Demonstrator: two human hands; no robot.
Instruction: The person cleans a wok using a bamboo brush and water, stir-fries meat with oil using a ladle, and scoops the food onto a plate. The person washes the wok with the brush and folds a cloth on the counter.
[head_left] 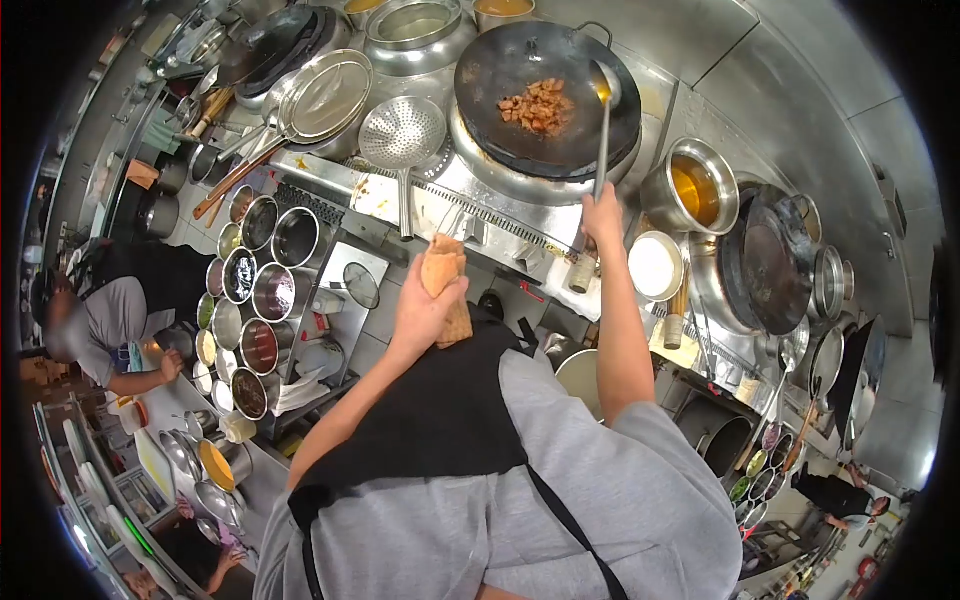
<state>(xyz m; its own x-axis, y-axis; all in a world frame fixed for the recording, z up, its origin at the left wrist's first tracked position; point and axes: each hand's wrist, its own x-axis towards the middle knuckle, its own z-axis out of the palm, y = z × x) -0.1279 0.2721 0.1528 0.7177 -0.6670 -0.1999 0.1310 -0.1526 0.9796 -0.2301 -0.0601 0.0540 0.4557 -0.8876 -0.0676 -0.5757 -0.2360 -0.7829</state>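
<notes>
My right hand (603,216) is closed around the long handle of a ladle (604,140). The ladle's bowl, with yellow liquid in it, rests over the right side of a black wok (492,72). Browned pieces of meat (540,108) lie in a heap at the middle of that wok. In front of my apron, my left hand (425,312) grips a folded tan cloth (443,270), which sticks out above and below the fingers. A perforated skimmer (403,133) lies left of the wok, its handle pointing toward me.
Right of the wok stand a metal pot of amber oil (692,194), a white-filled container (656,266) and another dark wok (778,262). Wire strainers (325,97) lie at left, above rows of seasoning pots (273,291). Co-workers (130,310) stand at the left and far right.
</notes>
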